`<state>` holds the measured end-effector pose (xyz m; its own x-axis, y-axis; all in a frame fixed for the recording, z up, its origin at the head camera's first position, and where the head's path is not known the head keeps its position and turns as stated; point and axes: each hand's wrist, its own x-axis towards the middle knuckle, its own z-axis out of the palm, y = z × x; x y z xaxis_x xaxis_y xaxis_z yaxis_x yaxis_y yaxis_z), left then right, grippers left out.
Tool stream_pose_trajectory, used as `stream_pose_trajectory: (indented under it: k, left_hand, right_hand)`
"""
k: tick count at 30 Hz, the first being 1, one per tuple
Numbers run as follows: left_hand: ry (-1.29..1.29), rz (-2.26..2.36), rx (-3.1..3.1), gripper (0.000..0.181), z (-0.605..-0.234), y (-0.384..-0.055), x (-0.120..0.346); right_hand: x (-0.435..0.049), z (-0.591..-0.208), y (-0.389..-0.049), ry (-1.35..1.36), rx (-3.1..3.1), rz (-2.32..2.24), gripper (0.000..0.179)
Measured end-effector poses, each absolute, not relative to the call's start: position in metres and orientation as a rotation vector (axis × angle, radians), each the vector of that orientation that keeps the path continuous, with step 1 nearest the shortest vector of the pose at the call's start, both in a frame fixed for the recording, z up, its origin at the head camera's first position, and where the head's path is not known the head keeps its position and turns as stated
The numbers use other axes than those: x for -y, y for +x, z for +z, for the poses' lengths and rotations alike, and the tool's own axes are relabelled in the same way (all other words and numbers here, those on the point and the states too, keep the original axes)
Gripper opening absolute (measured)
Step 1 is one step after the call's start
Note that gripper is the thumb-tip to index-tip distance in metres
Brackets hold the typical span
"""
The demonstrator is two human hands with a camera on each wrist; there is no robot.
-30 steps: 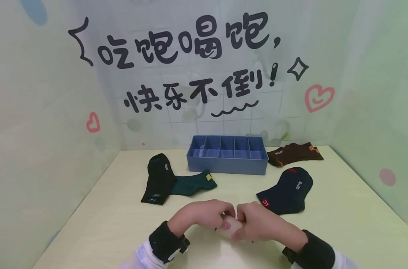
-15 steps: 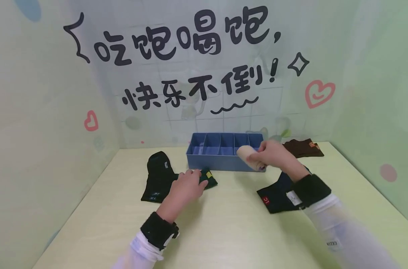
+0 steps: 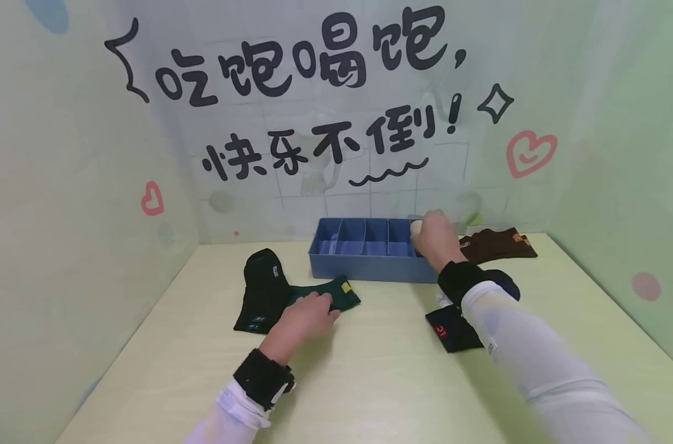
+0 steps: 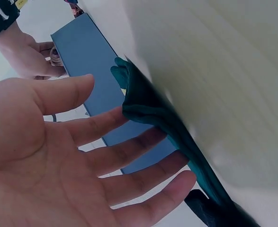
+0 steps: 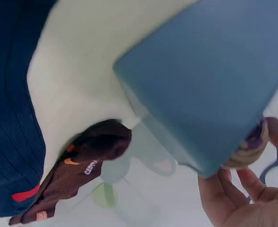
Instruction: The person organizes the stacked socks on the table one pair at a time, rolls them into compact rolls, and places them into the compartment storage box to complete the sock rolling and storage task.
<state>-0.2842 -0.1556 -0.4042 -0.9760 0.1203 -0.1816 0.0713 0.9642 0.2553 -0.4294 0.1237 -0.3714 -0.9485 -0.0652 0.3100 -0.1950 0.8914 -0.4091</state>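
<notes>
Your right hand (image 3: 439,240) holds a rolled cream cloth bundle (image 3: 416,229) at the right end of the long blue plastic box (image 3: 364,268) with little slots. Your left hand (image 3: 303,320) touches the dark green cloth sock (image 3: 341,300) with a yellow patch. A flat black cloth sock (image 3: 261,290) lies against it.

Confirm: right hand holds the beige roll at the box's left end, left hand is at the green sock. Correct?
One error: the right hand holds the beige roll at the box's right end, as the head view shows. The left hand is at the green sock, as you say.
</notes>
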Motion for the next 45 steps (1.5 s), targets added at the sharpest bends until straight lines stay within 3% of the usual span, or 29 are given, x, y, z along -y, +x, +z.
stream_pose_trajectory:
  k: [4,11,17,21,25,32,35,39,45]
  left_hand:
    - [0.146,0.369,-2.908,0.051,-0.4,-0.284,0.154]
    - [0.154,0.348,-2.894,0.052,-0.399,-0.283,0.155]
    - [0.161,0.326,-2.898,0.053,-0.399,-0.282,0.154]
    - [0.162,0.305,-2.903,0.053,-0.4,-0.283,0.155]
    - [0.16,0.286,-2.897,0.054,-0.4,-0.283,0.155]
    - [0.214,0.248,-2.903,0.05,-0.398,-0.282,0.156]
    - [0.342,0.265,-2.922,0.036,-0.396,-0.284,0.157]
    - [0.448,0.349,-2.953,0.023,-0.394,-0.288,0.161]
    - [0.258,0.154,-2.991,0.035,-0.402,-0.291,0.17]
  right_hand:
    - [-0.115,-0.374,-0.434,0.23,2.796,0.514,0.026]
    - [-0.108,-0.377,-0.441,0.287,2.973,0.401,0.045]
    - [-0.099,-0.38,-0.439,0.282,3.124,0.304,0.074]
    - [-0.094,-0.379,-0.436,0.295,3.17,0.229,0.078]
    - [-0.087,-0.379,-0.425,0.423,3.002,0.071,0.069]
    - [-0.057,-0.381,-0.385,1.113,2.242,-0.167,0.009]
    - [-0.043,-0.391,-0.367,1.44,2.246,-0.202,0.006]
    - [-0.036,-0.406,-0.348,1.564,2.506,-0.329,0.016]
    - [-0.049,-0.412,-0.33,1.587,2.597,-0.236,0.018]
